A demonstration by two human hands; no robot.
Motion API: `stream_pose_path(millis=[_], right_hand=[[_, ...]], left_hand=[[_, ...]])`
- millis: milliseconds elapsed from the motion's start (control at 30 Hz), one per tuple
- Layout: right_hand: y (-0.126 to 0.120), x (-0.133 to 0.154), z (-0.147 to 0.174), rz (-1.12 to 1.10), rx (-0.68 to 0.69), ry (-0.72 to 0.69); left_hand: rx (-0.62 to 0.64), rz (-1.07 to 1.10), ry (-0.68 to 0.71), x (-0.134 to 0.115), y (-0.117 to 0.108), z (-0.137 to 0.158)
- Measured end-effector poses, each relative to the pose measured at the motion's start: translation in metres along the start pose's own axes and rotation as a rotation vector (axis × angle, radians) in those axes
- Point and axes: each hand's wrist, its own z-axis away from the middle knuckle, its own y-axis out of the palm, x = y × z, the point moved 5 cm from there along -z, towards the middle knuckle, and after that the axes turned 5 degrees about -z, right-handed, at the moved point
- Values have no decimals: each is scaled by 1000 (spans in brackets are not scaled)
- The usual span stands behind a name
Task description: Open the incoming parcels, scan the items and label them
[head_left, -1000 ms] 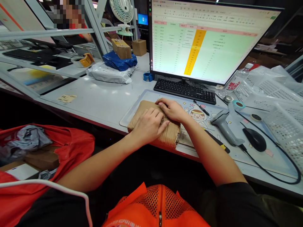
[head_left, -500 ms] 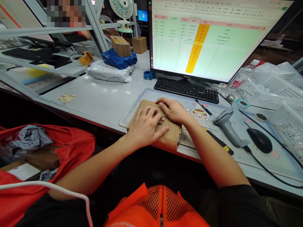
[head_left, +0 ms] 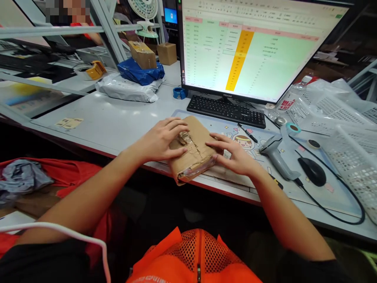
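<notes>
A brown cardboard package [head_left: 193, 147] sits at the desk's front edge, turned at an angle, its near corner past the edge. Its top face is torn and creased, and clear plastic or tape shows along the near side. My left hand [head_left: 161, 140] grips the package's left side, thumb and fingers spread on either side of the torn patch. On the right side, my right hand [head_left: 234, 154] holds it with the fingers on top and the thumb at the near edge. Flattened cardboard [head_left: 231, 175] lies on the desk mat beneath the right hand.
A scanner [head_left: 278, 159], a mouse [head_left: 312, 171], a pen [head_left: 247, 133] and a keyboard [head_left: 226, 111] lie around the mat. The monitor [head_left: 253, 51] stands behind. White baskets [head_left: 353, 165] are at right, parcels [head_left: 128, 87] at back left, a red bag [head_left: 73, 173] below left.
The package has been turned on the desk, and its torn top now shows more. My left hand has shifted from on top to its left side; my right hand has moved to its right side.
</notes>
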Motion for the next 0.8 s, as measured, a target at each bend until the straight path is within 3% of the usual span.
stream_pose_path(millis=[67,167,333,433,533,667,800], right_hand=[[11,5,11,105,-95,-9],[26,11,18,247,-206,-19],[33,12,15,282,-254,-58],[34,10,11,215,-247,-79],[37,9,6,167,-235,-80],[36,10,3,242,-252,-96],[36,19,-2,303,-274,-96]], left_hand=[[35,-86,-93,-15,-6,3],[188,-182,-250,-38,-4,9],[337,-110,-359,-26,-5,9],[359,-123,-337,-16,-13,4],[410,-230,-259,-24,-15,-1],[480,-439,-107,-41,-6,-3],[426,-547,18,-43,6,0]])
